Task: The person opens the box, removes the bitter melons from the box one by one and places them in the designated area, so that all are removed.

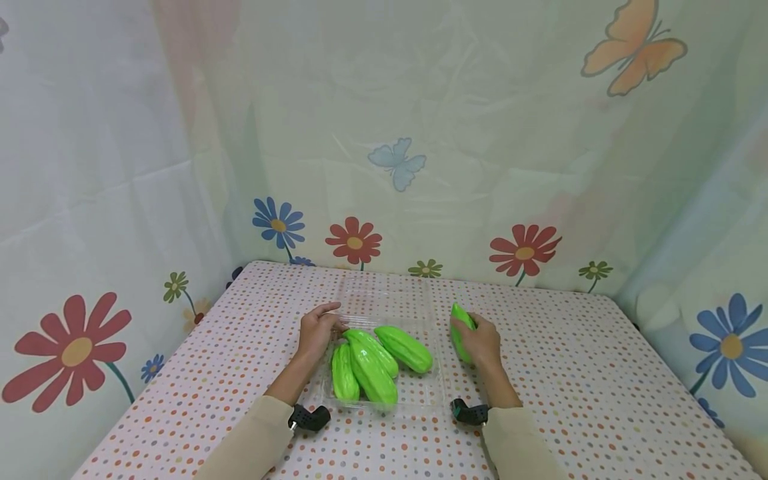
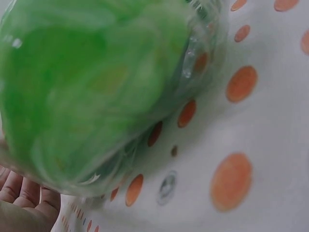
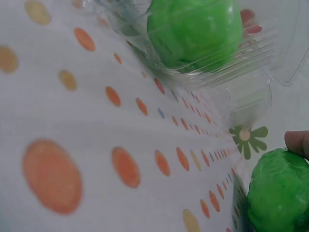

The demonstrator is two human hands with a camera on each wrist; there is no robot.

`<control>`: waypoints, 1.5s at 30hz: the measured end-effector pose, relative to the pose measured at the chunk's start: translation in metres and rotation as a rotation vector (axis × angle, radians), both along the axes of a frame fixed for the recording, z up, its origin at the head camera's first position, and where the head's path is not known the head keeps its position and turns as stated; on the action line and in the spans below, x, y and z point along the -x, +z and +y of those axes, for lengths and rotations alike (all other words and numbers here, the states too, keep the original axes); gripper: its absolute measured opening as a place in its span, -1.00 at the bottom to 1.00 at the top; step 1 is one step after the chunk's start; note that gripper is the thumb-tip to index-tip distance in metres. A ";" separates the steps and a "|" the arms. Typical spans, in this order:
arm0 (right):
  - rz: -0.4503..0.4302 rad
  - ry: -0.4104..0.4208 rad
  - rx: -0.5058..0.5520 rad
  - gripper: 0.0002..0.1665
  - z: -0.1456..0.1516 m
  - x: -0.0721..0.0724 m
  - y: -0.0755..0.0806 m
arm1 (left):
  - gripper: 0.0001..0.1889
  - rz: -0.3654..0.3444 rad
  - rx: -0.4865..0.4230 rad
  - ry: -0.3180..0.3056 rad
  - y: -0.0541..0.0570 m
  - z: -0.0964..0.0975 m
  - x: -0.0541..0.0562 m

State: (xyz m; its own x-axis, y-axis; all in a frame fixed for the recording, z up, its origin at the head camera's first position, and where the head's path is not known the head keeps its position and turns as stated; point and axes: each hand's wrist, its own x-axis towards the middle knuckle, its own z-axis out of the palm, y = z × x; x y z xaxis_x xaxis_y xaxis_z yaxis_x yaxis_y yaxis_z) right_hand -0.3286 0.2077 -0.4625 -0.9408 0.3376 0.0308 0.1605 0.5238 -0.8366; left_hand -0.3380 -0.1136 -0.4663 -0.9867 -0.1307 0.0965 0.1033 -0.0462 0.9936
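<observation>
In the head view my right hand (image 1: 483, 339) grips a bright green, elongated toy vegetable (image 1: 459, 339) with a tapered tip, just right of a clear plastic clamshell box (image 1: 441, 380). That vegetable also shows at the lower right of the right wrist view (image 3: 280, 191), with a fingertip over it. Several similar green vegetables (image 1: 405, 348) lie in the box, some overlapping. At the box's back left corner rests my left hand (image 1: 318, 333), its thumb side touching the edge. Loosely bent fingers (image 2: 30, 193) show beside the box in the left wrist view.
The box's lid (image 1: 384, 293) lies folded back behind it. A dotted cloth (image 1: 240, 380) covers the table. Printed fabric walls (image 1: 456, 167) with flowers and butterflies stand at the back and both sides. Each wrist wears a black camera mount (image 1: 470, 412).
</observation>
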 end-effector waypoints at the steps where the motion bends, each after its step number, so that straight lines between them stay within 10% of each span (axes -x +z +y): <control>1: -0.002 0.004 0.000 -0.25 0.000 0.000 -0.001 | -0.54 0.003 0.001 0.001 0.000 0.000 0.000; 32: -0.040 0.015 0.030 -0.12 0.005 -0.003 0.009 | -0.53 0.012 0.021 0.000 -0.001 -0.001 -0.001; 45: 0.124 0.079 -0.041 -0.18 0.012 -0.006 0.052 | -0.53 0.000 -0.009 -0.004 0.001 0.001 -0.002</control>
